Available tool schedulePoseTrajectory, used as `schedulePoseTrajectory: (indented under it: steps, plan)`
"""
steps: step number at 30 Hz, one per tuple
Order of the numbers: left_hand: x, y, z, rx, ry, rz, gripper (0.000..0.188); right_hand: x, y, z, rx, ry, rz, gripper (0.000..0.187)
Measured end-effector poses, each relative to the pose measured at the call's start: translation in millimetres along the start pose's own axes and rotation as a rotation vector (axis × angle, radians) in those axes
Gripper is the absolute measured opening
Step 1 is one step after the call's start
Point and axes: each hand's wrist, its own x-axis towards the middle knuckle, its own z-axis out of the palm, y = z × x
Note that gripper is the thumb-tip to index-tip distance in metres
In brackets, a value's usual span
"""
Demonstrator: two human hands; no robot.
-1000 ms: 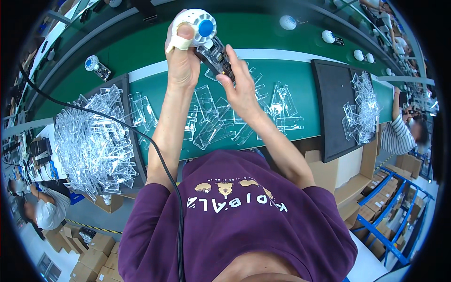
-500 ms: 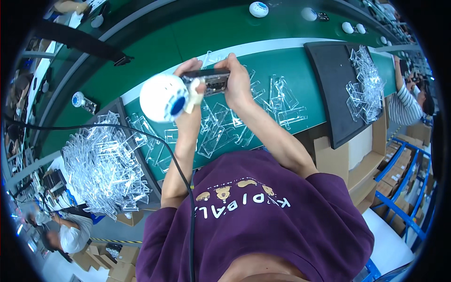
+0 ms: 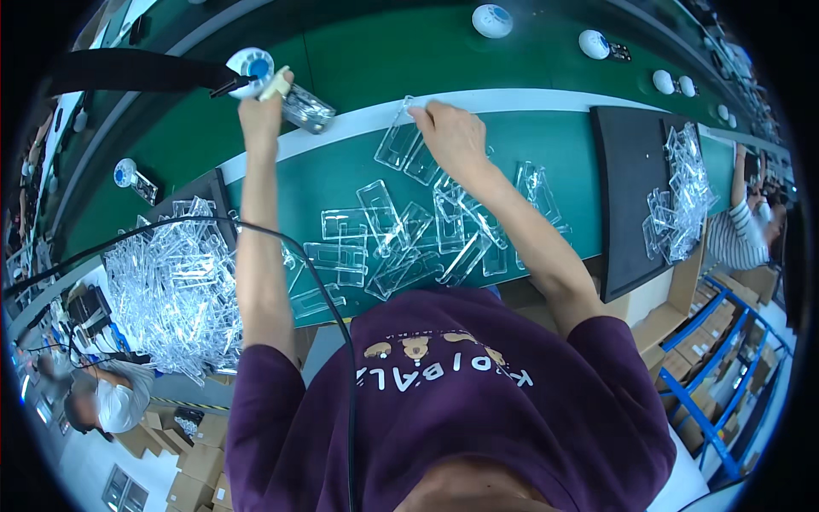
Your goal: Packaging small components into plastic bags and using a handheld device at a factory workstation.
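My left hand [image 3: 263,111], with pale covers on its fingers, reaches out over the green belt at the far left. It is closed on a white ball-shaped device [image 3: 250,65] with a blue ring, whose rectangular body [image 3: 307,109] points to the right; a dark strap hides part of the ball. My right hand [image 3: 456,136] is at the table's far edge, its thumb and fingers pinched on a clear plastic frame [image 3: 397,145]. Several more clear plastic frames [image 3: 380,213] lie loosely on the green table [image 3: 290,175] between my forearms.
A big heap of clear frames [image 3: 175,290] sits at the left, and a smaller heap [image 3: 678,192] on a black tray [image 3: 627,196] at the right. Other ball devices [image 3: 492,21] stand on the green belt [image 3: 384,51]. A black cable [image 3: 281,230] crosses in front of me.
My hands have parted. My left hand has carried the ball device away to the far left over the belt. My right hand has let go of the device and taken a clear frame.
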Motion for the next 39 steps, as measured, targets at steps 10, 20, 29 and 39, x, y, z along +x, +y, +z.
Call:
schedulePoseTrajectory:
  steps: [10, 20, 29, 39]
  plan:
    - [6.7, 26.9, 132.4, 0.434, 0.159, 0.702, 0.082, 4.5, -22.0, 37.3, -0.508, 0.024, 0.176, 0.051]
    - [13.1, 55.6, 262.0, 0.78, -0.328, 0.226, 0.093, -26.1, -41.1, 28.3, -0.296, -0.114, 0.153, 0.028]
    - [21.9, 42.4, 258.5, 0.614, -0.174, 0.151, 0.087, -72.2, 25.5, -59.4, 0.078, -0.015, -0.25, 0.03]
    - [-22.6, 98.7, 170.6, -0.113, -0.037, 0.37, 0.069, -51.2, 58.8, -162.9, 0.448, -0.108, 0.17, 0.042]
